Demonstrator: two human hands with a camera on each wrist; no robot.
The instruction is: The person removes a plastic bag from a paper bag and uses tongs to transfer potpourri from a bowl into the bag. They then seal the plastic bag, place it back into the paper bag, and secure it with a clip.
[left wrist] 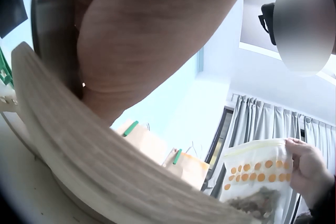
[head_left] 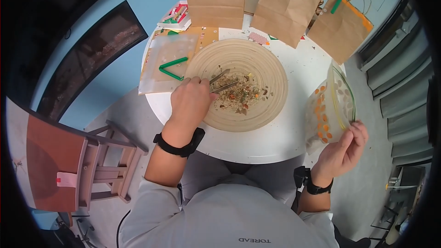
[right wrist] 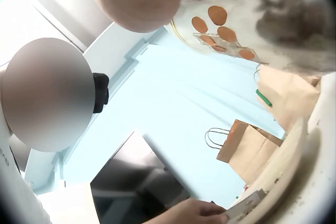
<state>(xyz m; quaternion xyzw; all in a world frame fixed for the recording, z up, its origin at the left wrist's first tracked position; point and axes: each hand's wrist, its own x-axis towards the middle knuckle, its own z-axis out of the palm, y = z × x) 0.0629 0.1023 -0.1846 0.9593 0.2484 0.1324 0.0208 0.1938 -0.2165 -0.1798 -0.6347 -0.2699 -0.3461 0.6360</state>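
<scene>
The left hand (head_left: 190, 101) grips metal tongs (head_left: 224, 87), whose tips are in a pile of dried mixed bits (head_left: 241, 94) on a round ribbed wooden plate (head_left: 271, 110). In the left wrist view, part of the metal tongs (left wrist: 55, 35) shows beside the palm. Off the table's right edge, the right hand (head_left: 342, 154) pinches the rim of a zip bag (head_left: 324, 115) with orange dots. Dark contents lie low in the bag (left wrist: 257, 169), seen in the left wrist view. The bag's mouth looks parted in the head view.
Several brown paper bags (head_left: 213, 2) stand along the back of the white table (head_left: 303, 69), some with green clips. A green clip (head_left: 172, 68) lies bent on a translucent pouch (head_left: 156, 55) at the left. Small bits are scattered at the right. A wooden chair (head_left: 110, 170) stands lower left.
</scene>
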